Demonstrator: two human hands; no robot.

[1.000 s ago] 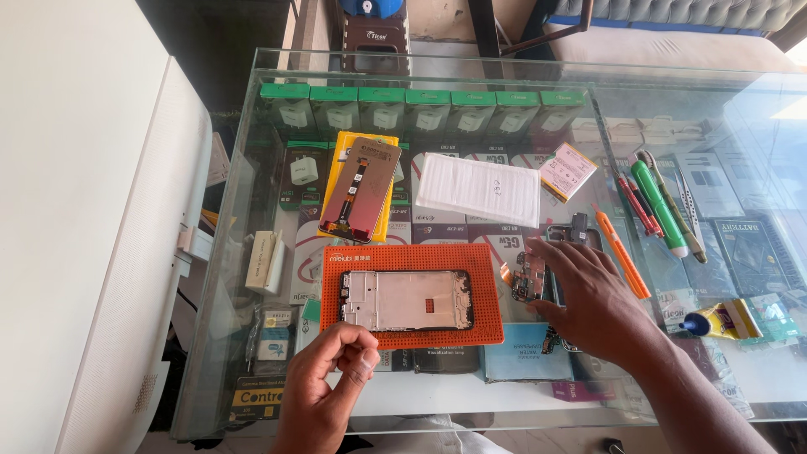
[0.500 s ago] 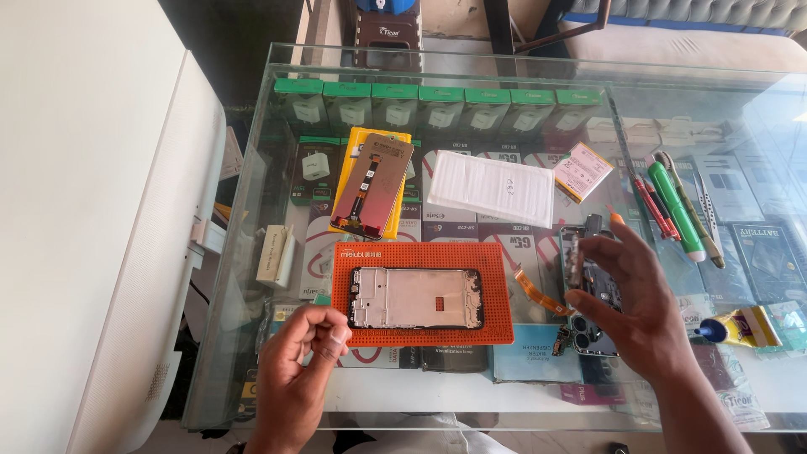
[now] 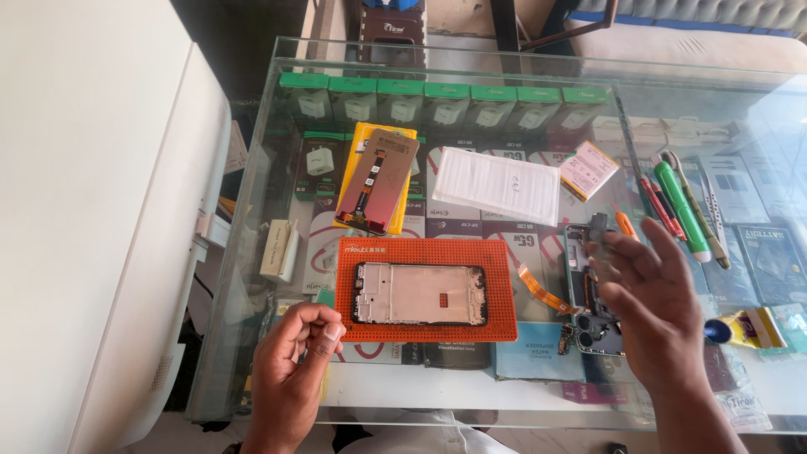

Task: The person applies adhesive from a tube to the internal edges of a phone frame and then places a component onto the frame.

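Observation:
On the glass counter [image 3: 277, 151] lies an orange perforated mat [image 3: 504, 277] with a bare phone frame [image 3: 419, 294] flat on it. My left hand [image 3: 294, 370] hovers at the mat's near-left corner, thumb pressed to forefinger; anything pinched there is too small to see. My right hand [image 3: 656, 303] is raised just right of the mat, fingers spread, thumb and fingertips pinching a small grey part [image 3: 601, 245]. Beneath it lies an opened phone housing [image 3: 588, 324] with an orange flex cable [image 3: 542, 290] beside it.
Behind the mat, a phone display [image 3: 377, 181] rests on a yellow pad [image 3: 357, 143], next to a white ribbed sheet [image 3: 496, 185] and a battery [image 3: 588, 168]. Pens and a green marker [image 3: 683, 210] lie at right, a glue tube [image 3: 748, 328] near right. A white cabinet [image 3: 101, 210] borders the left.
My right hand has risen off the opened housing with the small grey part and now holds it above the housing. The left hand stays curled near the mat's corner.

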